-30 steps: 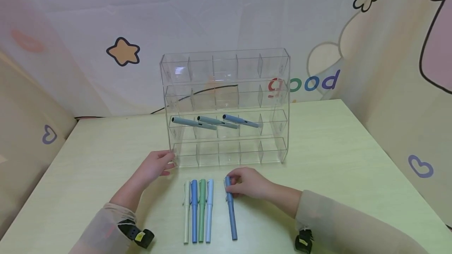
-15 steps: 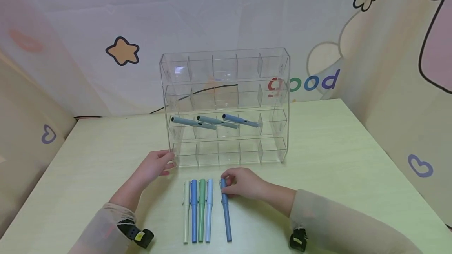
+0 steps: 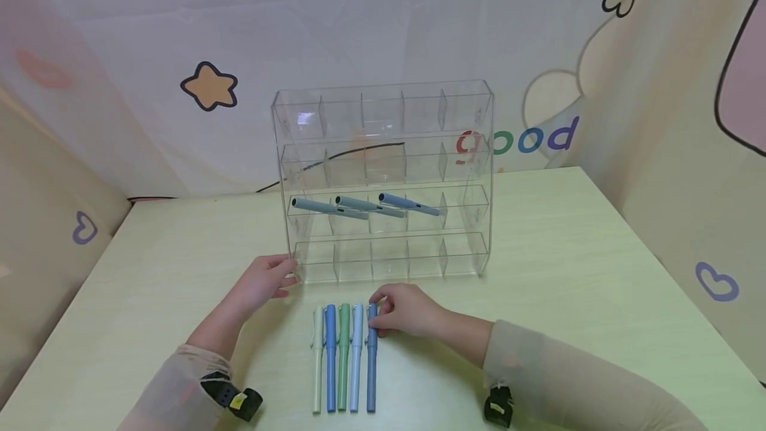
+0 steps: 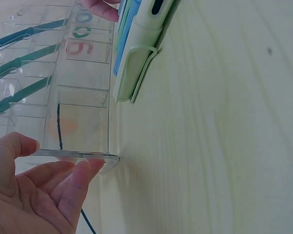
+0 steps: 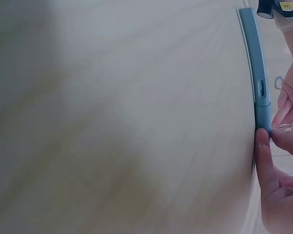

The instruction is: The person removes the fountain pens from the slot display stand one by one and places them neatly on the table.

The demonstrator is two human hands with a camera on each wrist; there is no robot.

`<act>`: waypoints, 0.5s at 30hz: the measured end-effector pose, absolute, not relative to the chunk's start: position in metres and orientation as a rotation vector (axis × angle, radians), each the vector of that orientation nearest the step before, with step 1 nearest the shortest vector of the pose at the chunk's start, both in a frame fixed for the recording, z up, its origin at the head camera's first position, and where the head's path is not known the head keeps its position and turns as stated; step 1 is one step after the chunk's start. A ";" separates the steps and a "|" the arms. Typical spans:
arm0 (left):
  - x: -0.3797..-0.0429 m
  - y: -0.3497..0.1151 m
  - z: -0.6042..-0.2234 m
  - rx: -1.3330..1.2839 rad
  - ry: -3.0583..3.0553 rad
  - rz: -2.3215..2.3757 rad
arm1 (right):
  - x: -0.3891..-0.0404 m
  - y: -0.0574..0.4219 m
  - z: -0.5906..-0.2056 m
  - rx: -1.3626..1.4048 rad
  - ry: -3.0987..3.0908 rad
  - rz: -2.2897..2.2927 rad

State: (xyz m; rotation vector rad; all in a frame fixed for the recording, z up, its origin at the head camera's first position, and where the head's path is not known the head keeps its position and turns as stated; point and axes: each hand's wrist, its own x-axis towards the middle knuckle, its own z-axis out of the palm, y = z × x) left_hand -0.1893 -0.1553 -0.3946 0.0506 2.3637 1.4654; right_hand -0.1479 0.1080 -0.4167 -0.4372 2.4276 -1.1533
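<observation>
My right hand [image 3: 407,309] pinches a grey-blue pen [image 3: 372,371] near its cap end; it lies on the table at the right end of a row. To its left lie a light blue pen [image 3: 356,371], a green pen [image 3: 344,371], a blue pen [image 3: 331,371] and a pale mint pen [image 3: 316,371], roughly parallel. In the right wrist view, thumb and finger hold the end of the grey-blue pen [image 5: 256,58]. My left hand [image 3: 261,283] grips the lower left side panel of a clear rack [image 3: 389,266], thumb on one face and fingers on the other [image 4: 58,195].
The rack has several tiers split into compartments. Three pens lie slanted on its second tier from the bottom: a grey-blue one [image 3: 323,207], a teal-grey one [image 3: 365,205] and a blue one [image 3: 407,203]. A printed cloth [image 3: 383,25] hangs behind the table [image 3: 538,238].
My right hand has slid the grey-blue pen left across the table, up beside the light blue pen, and straightened it. The left hand stays on the rack.
</observation>
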 end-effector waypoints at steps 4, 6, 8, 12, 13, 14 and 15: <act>-0.190 -0.156 -0.395 0.050 2.369 1.467 | -0.148 0.107 -0.415 -0.436 2.423 -1.174; -0.190 -0.156 -0.395 0.050 2.371 1.463 | -0.148 0.107 -0.415 -0.433 2.418 -1.179; -0.189 -0.157 -0.395 0.049 2.372 1.457 | -0.148 0.108 -0.415 -0.435 2.411 -1.186; -0.189 -0.156 -0.396 0.047 2.374 1.456 | -0.148 0.110 -0.415 -0.415 2.409 -1.196; -0.189 -0.156 -0.396 0.048 2.374 1.457 | -0.149 0.111 -0.414 -0.414 2.416 -1.198; -0.189 -0.156 -0.396 0.049 2.374 1.458 | -0.150 0.113 -0.413 -0.411 2.419 -1.204; -0.189 -0.156 -0.396 0.049 2.374 1.460 | -0.151 0.114 -0.412 -0.410 2.423 -1.214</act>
